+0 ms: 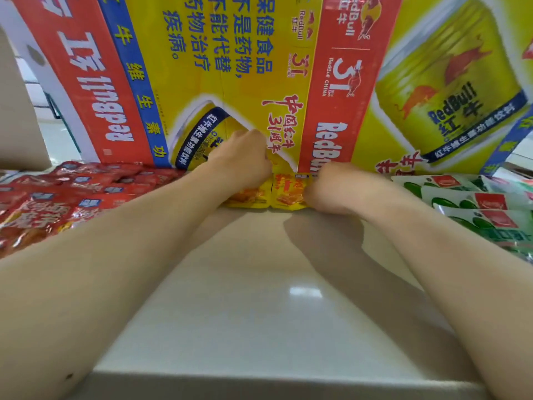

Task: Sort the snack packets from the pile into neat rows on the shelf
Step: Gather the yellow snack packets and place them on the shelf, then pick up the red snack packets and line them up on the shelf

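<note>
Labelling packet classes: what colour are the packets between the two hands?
Yellow packets with orange-red print, seen in the head view.

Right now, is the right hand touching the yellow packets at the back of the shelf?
Touching. The head view shows the right hand, fingers curled, against the right edge of the yellow packets, with no gap between them.
</note>
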{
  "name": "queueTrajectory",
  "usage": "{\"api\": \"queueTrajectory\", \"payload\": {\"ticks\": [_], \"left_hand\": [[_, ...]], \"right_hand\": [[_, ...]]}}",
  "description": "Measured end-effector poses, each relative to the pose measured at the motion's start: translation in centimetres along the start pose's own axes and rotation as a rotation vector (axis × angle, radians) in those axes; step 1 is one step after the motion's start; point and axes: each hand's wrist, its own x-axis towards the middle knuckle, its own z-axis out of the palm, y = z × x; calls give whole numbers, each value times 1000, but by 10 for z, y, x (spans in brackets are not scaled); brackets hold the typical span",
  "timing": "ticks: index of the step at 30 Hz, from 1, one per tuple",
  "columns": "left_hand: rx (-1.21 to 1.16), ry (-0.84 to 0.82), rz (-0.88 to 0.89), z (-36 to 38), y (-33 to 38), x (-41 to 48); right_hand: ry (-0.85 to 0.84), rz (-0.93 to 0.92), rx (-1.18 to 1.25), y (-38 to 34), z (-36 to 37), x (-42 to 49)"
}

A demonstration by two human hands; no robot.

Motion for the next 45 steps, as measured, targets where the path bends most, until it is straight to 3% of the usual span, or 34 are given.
{"api": "queueTrajectory", "payload": {"ticks": [8,10,13,20,27,31,37,45], "left_hand": [[239,-304,-175,-23,-33,-13],[253,-334,-171,-25,-33,-12],[278,-360,-140,-26,-31,-12],[227,-314,-116,-30,-30,-17],[80,-106,-134,-46,-24,-19],[26,56,-21,-70,0,-32],[-43,308,118,-88,2,-86],[177,458,151,-121,-39,-168]], "right_hand": [[114,6,-121,0,-3,-6],[137,-101,-145,-1,-3,-6],[38,-287,-146,-7,2,-9],[-56,-336,-195,-6,4,-10],[173,-368,-44,-7,-6,-13],[395,-422,123,-8,-18,-24],[591,-542,183,-22,-30,-51],[732,-730,163,-73,-15,-105]]}}
